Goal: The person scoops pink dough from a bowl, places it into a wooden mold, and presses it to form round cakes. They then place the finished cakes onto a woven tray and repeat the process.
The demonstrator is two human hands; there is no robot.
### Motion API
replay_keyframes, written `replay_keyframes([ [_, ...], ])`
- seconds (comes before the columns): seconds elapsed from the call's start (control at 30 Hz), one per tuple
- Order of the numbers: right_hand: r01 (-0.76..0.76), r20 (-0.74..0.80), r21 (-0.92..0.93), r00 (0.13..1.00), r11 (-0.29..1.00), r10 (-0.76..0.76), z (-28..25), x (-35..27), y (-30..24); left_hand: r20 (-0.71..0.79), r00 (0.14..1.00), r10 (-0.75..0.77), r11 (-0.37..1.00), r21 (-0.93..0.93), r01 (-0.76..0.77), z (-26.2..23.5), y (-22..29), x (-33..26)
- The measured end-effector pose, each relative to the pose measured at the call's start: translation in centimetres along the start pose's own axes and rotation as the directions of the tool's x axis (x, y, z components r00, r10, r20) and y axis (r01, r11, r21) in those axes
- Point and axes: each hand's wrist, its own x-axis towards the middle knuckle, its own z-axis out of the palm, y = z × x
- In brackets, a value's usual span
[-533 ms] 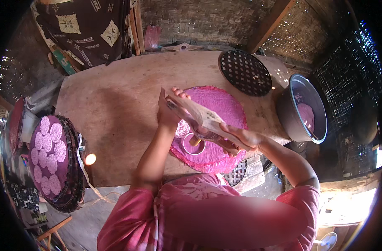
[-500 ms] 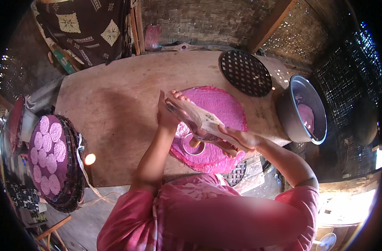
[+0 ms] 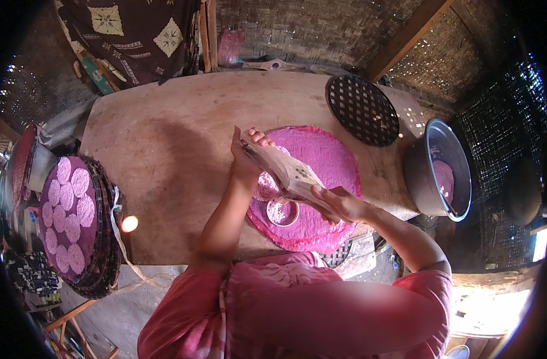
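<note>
Both hands hold a long wooden press (image 3: 288,170) tilted over a round pink cloth-covered tray (image 3: 321,143). My left hand (image 3: 249,152) is closed round its far-left end, fingers curled over the top. My right hand (image 3: 342,205) grips the near-right end, thumb on top. Below the press, a thin round ring (image 3: 282,212) lies on the pink cloth with pale pink strands in it. Next to it is a pink lacy disc (image 3: 265,187), partly covered by the press. The underside of the press is mostly hidden.
At left stands a stack of round trays (image 3: 97,233), the top one bearing several pink discs (image 3: 71,227). A dark woven round tray (image 3: 363,110) lies at the table's (image 3: 141,137) back right. A grey bucket (image 3: 423,173) with pink dough (image 3: 443,178) stands at right.
Pale strands now show inside the ring, where a yellowish-brown piece showed before. The press is turned slightly and both hands keep their hold. The whole view has shifted a little.
</note>
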Motion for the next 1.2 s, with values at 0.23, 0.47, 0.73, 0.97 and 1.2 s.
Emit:
replay_keyframes([
  [0.23,-0.101,-0.072,-0.080,0.993,0.992,0.096,-0.5,-1.7,0.4,-0.098,0.995,-0.002,0.999,-0.054,-0.004,-1.3,-2.7,-0.7],
  [0.47,-0.114,-0.011,-0.021,0.993,0.993,0.114,1.0,-2.7,1.6,-0.265,0.964,0.034,0.997,0.071,-0.016,-0.3,-3.0,-4.1],
  [0.73,0.002,-0.125,-0.024,0.992,1.000,-0.005,3.4,-1.0,0.6,-0.138,0.990,0.011,0.992,0.128,0.006,1.4,0.6,-2.7],
  [0.97,0.043,-0.140,-0.134,0.988,0.990,-0.062,2.3,-2.4,1.1,-0.247,0.969,0.015,0.993,0.117,0.014,2.5,-1.9,-3.1],
  [1.2,0.144,-0.225,-0.053,0.962,0.988,-0.153,5.3,-1.5,1.8,0.017,0.999,-0.044,0.984,0.174,0.041,3.8,1.0,-2.5],
])
